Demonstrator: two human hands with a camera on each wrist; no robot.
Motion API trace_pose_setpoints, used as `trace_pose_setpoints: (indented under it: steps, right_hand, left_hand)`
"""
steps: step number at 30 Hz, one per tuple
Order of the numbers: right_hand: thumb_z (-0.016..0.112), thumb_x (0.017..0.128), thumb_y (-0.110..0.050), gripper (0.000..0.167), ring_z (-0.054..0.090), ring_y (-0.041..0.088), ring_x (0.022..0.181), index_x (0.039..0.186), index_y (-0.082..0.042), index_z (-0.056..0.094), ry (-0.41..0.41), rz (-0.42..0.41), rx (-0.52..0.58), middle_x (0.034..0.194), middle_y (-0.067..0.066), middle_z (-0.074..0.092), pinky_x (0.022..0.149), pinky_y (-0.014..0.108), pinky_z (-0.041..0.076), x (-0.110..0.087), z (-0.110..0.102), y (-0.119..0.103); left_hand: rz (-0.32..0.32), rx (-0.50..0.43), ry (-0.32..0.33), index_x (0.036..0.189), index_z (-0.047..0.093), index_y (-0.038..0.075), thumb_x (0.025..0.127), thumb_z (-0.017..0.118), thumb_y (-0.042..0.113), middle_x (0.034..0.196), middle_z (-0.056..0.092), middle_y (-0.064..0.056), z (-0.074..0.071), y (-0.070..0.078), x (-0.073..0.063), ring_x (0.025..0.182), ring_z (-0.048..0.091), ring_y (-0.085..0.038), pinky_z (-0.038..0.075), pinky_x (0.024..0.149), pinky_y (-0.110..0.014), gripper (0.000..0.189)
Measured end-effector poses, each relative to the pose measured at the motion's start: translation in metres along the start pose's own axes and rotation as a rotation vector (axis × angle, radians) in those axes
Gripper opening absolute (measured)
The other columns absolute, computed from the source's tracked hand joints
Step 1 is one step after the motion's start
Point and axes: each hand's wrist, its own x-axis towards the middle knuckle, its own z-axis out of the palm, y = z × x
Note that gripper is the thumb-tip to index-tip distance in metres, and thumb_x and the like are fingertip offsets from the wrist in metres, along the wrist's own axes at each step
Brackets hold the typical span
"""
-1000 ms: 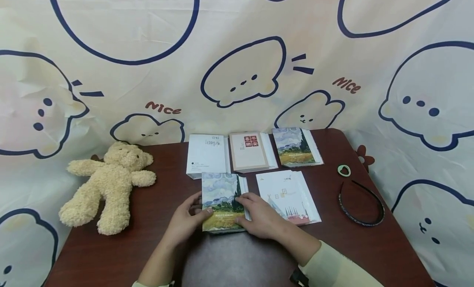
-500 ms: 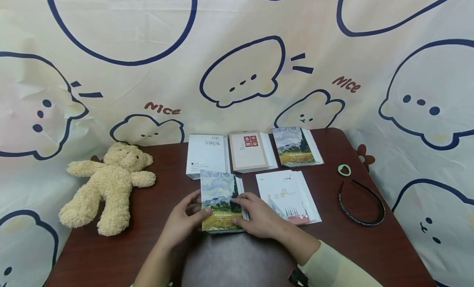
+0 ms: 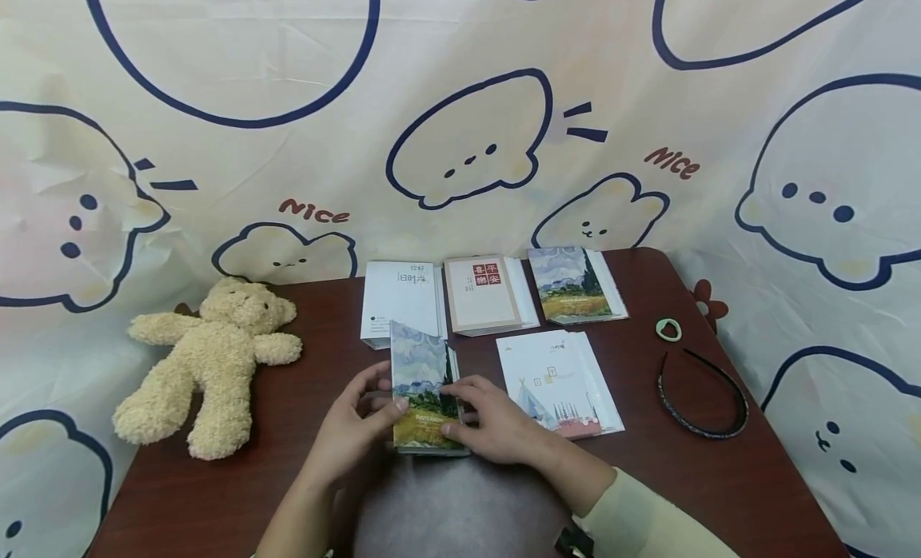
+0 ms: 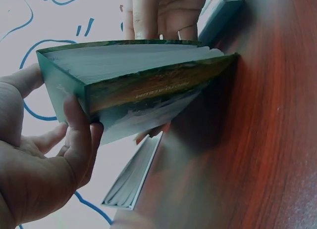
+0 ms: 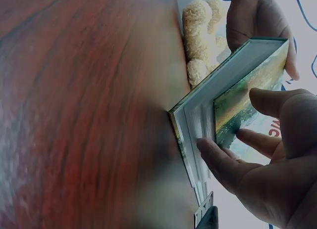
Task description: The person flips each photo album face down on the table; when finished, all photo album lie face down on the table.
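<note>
Album with a painted landscape cover, held over the near middle of the brown table, just in front of a white book. Tipped, with spine side high and free edge low to the table; impossible to tell if touching. Gripped at the spine by the left hand, with thumb on the front cover; pinched along the free edge by the right hand, with thumb and forefinger on the cover and white page edges showing beside the fingertips. Lined up at the back, from left to right: the white book, a beige book with red squares and a matching album. Lying nearer, just beyond the right hand, a tent-print book. Placed farther right, a green hair tie and a dark headband. Sprawled at far left, a plush bear, and draped behind everything, a cartoon-print cloth.
</note>
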Motion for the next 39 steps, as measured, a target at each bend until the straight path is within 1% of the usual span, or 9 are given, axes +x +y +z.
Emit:
trace_pose_setpoints:
  steps: [4,7,10,15,20,24,29,34,39]
  right_hand:
    - [0.067,0.102,-0.039,0.054,0.065,0.025,0.120,0.151,-0.023,0.052,-0.004,0.004,0.068,0.143,0.005,0.049,0.094,0.027,0.056,0.001,0.003,-0.001]
    - [0.067,0.102,-0.035,0.052,0.060,0.026,0.125,0.150,-0.023,0.053,-0.003,0.002,0.097,0.144,0.006,0.049,0.094,0.025,0.055,0.002,0.004,-0.001]
    - [0.068,0.102,-0.032,0.051,0.059,0.025,0.126,0.150,-0.023,0.053,-0.005,0.002,0.123,0.143,0.005,0.049,0.095,0.024,0.054,0.003,0.005,-0.002]
    - [0.069,0.102,-0.028,0.050,0.059,0.024,0.125,0.148,-0.019,0.053,-0.006,-0.003,0.165,0.141,0.006,0.051,0.097,0.025,0.054,0.005,0.007,-0.003]
    - [0.069,0.102,-0.023,0.048,0.059,0.024,0.127,0.147,-0.017,0.053,0.002,0.001,0.187,0.143,0.007,0.052,0.098,0.025,0.054,0.005,0.010,-0.005]
    - [0.068,0.102,-0.026,0.049,0.061,0.024,0.126,0.148,-0.019,0.053,0.000,0.018,0.176,0.144,0.006,0.051,0.099,0.027,0.053,0.004,0.010,-0.006]
    - [0.067,0.103,-0.029,0.049,0.066,0.026,0.120,0.149,-0.022,0.051,-0.008,0.024,0.167,0.146,0.005,0.051,0.098,0.031,0.054,0.004,0.008,-0.006]
    - [0.066,0.104,-0.029,0.048,0.065,0.022,0.120,0.149,-0.021,0.052,-0.001,0.002,0.203,0.144,0.004,0.052,0.098,0.029,0.054,0.004,0.004,-0.009]
    - [0.065,0.104,-0.028,0.047,0.061,0.020,0.125,0.148,-0.018,0.053,0.009,-0.013,0.246,0.141,0.003,0.054,0.100,0.026,0.052,0.005,0.001,-0.013]
  left_hand:
    - [0.009,-0.005,-0.008,0.153,0.043,0.020,0.095,0.078,0.024,0.137,0.046,-0.016,0.001,0.002,-0.001,0.114,0.059,-0.030,0.059,0.080,-0.043,0.068]
    - [0.021,0.012,-0.010,0.153,0.043,0.021,0.095,0.078,0.025,0.137,0.046,-0.015,0.001,0.003,-0.002,0.114,0.059,-0.030,0.056,0.084,-0.039,0.068]
    - [0.036,0.037,-0.006,0.153,0.043,0.022,0.095,0.079,0.027,0.138,0.046,-0.015,0.001,0.005,-0.003,0.115,0.059,-0.030,0.054,0.087,-0.036,0.068]
    - [0.065,0.052,0.002,0.152,0.045,0.022,0.095,0.079,0.026,0.137,0.045,-0.015,0.002,0.006,-0.004,0.113,0.060,-0.032,0.055,0.085,-0.037,0.067]
    - [0.082,0.039,0.013,0.151,0.049,0.022,0.094,0.079,0.024,0.136,0.047,-0.015,0.004,0.007,-0.005,0.110,0.062,-0.032,0.056,0.083,-0.035,0.065]
    - [0.084,0.028,0.020,0.151,0.049,0.022,0.095,0.079,0.023,0.137,0.047,-0.015,0.005,0.008,-0.006,0.111,0.061,-0.032,0.055,0.084,-0.035,0.064]
    - [0.101,0.021,0.030,0.151,0.050,0.022,0.095,0.078,0.020,0.139,0.048,-0.014,0.008,0.007,-0.009,0.116,0.058,-0.032,0.054,0.087,-0.033,0.063]
    - [0.099,0.013,0.025,0.151,0.049,0.022,0.095,0.078,0.020,0.142,0.046,-0.013,0.010,0.007,-0.009,0.119,0.056,-0.033,0.054,0.089,-0.034,0.064]
    - [0.086,-0.021,0.024,0.152,0.048,0.021,0.096,0.077,0.019,0.143,0.047,-0.013,0.012,0.007,-0.008,0.117,0.057,-0.032,0.055,0.086,-0.033,0.063]
